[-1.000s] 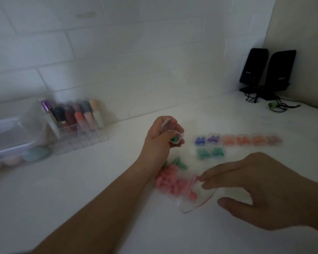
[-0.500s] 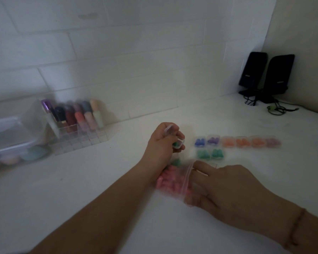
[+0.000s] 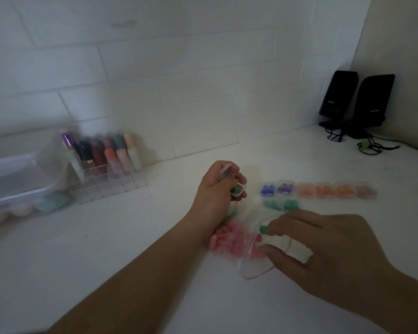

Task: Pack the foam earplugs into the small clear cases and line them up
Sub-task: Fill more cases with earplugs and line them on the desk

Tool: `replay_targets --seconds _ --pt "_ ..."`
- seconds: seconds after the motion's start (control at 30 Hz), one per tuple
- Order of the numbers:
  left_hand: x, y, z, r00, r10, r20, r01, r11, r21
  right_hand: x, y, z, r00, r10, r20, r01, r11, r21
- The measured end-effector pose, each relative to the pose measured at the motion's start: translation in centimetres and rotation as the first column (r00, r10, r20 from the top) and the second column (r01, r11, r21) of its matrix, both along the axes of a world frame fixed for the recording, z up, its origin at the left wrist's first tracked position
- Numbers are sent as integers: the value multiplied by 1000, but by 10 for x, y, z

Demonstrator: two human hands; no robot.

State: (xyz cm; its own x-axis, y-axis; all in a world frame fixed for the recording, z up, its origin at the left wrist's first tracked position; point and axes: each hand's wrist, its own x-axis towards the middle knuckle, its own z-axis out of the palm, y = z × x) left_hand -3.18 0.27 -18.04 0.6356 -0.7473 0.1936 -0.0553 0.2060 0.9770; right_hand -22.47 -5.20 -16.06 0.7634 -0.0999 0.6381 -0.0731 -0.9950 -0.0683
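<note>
A small clear case (image 3: pixel 237 189) sits open in the left hand (image 3: pixel 217 191), its lid tipped up above the fingers and something green showing inside; the fingers curl round it and hold it off the white counter (image 3: pixel 130 249), just left of the filled cases. The right hand (image 3: pixel 328 247) pinches a green earplug (image 3: pixel 263 229) between its fingertips, above the mouth of a clear zip bag (image 3: pixel 253 259) that lies flat on the counter between the two hands. Pink earplugs (image 3: pixel 227 239) are heaped inside the bag, partly under the left wrist. Beyond the right hand a row of closed cases (image 3: pixel 319 190) lies in a line: blue, purple, three orange and one pale mauve at the far end, all blurred. Two cases with green plugs (image 3: pixel 281 204) lie just in front of the row's left end. Against the tiled wall to the left stands a clear organiser with lipsticks (image 3: pixel 106 162), beside a clear lidded box (image 3: pixel 17 184). Two black speakers (image 3: pixel 357 102) with cables stand in the far right corner
</note>
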Motion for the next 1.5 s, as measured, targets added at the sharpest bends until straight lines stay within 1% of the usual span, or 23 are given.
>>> replay_targets --seconds 0.07,0.1,0.13,0.17,0.2,0.23,0.27,0.3,0.4,0.47,0.57,0.63,0.7,0.87,0.97,1.03,1.17,1.23,1.33,1.37,1.43,1.47,1.5 --pt "0 1 2 999 -31 38 32 999 -26 1 0 0 998 -16 63 13 999 46" --pt "-1 2 3 997 -45 58 47 998 -31 2 -1 0 996 -16 88 8 996 93" --pt "-2 2 4 996 -62 70 64 997 -38 2 -3 0 993 1 122 -23 984 178" --pt "-2 3 6 994 -85 72 89 995 -54 2 -4 0 985 30 171 -80 952 297" --pt "-4 4 7 991 -118 63 123 989 -80 2 -7 0 970 58 235 -155 895 419" --pt "-6 5 10 985 -163 52 168 979 -113 2 -11 0 952 83 295 -229 831 507" --pt "-9 6 12 977 -207 43 211 967 -140 3 -16 2 935 98 340 -283 784 553" --pt "-12 7 13 968 -249 38 252 955 -160 5 -20 2 926 101 365 -308 761 571" --pt "-23 7 11 944 -319 90 330 928 -174 9 -25 2 925 88 369 -305 751 586" --pt "-29 8 9 935 -330 130 347 928 -137 9 -22 3 935 72 346 -271 776 570" --pt "-32 8 6 921 -353 164 368 927 -73 8 -17 4 926 46 375 -250 820 516" --pt "-33 9 7 913 -376 157 389 919 -61 10 -17 5 927 30 375 -199 884 422" --pt "-34 10 7 902 -410 137 422 904 -72 12 -17 4 935 23 353 -161 916 367" --pt "-37 12 9 889 -449 89 457 882 -116 15 -19 1 953 25 301 -132 931 341" --pt "-37 13 9 876 -476 83 483 866 -132 15 -21 -1 969 25 244 -114 926 361" --pt "-36 12 10 872 -485 68 490 859 -148 14 -22 -1 977 35 212 -108 934 342" --pt "-34 11 10 860 -509 38 506 843 -183 13 -23 2 961 108 256 -202 903 378" --pt "-35 10 10 864 -502 43 502 849 -168 13 -22 2 963 101 251 -202 886 417" --pt "-35 11 9 877 -478 59 481 866 -140 11 -19 3 961 79 265 -209 835 509" --pt "-35 11 9 884 -461 75 467 875 -130 10 -19 5 956 45 288 -205 807 554" --pt "-34 14 10 888 -441 129 455 883 -117 7 -23 9 950 -32 310 -194 717 669" --pt "-34 15 11 884 -438 165 457 883 -106 7 -26 10 961 -49 273 -165 692 703" --pt "-34 16 11 874 -435 216 462 882 -91 8 -28 10 977 -48 207 -115 701 704"
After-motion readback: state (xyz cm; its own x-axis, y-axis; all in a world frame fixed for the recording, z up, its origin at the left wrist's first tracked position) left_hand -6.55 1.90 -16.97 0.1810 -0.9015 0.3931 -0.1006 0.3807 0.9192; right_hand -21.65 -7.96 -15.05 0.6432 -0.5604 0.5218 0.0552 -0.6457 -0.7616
